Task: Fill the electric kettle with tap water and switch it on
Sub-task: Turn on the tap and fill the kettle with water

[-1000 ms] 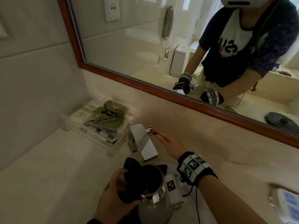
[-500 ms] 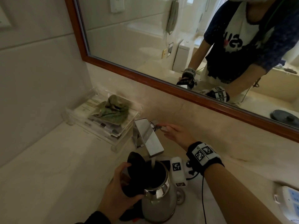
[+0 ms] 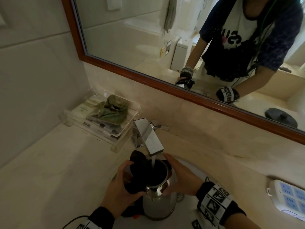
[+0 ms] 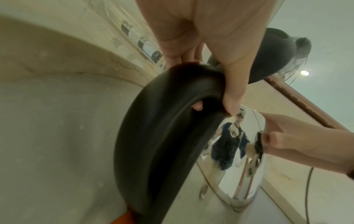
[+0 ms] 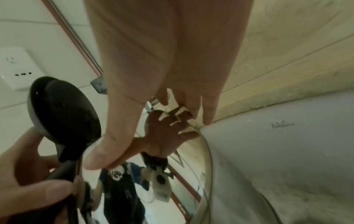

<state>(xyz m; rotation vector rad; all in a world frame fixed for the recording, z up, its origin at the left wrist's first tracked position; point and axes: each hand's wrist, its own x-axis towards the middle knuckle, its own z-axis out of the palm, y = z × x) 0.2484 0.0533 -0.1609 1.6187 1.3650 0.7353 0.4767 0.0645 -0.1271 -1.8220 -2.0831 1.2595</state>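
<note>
A steel electric kettle (image 3: pixel 158 202) stands tilted in the sink basin (image 3: pixel 183 217) under the square chrome tap (image 3: pixel 148 138). Its black lid (image 3: pixel 137 161) is swung open, and a stream of water (image 3: pixel 153 161) runs from the tap into its mouth. My left hand (image 3: pixel 120 189) grips the black handle (image 4: pixel 162 136), fingers curled round it. My right hand (image 3: pixel 179 177) lies against the kettle's right side with thumb and fingers straight along the shiny body (image 5: pixel 153 181). The water level inside is hidden.
The tap's lever (image 3: pixel 159 126) sticks out to the right behind the spout. A clear tray (image 3: pixel 99 129) with a green cloth (image 3: pixel 112 109) sits at the back left. A white power strip (image 3: pixel 287 195) lies on the counter at right. A framed mirror (image 3: pixel 165 47) covers the wall.
My right hand left the tap lever and came down onto the kettle's side. Water started to run into the kettle. My left hand kept its hold on the handle.
</note>
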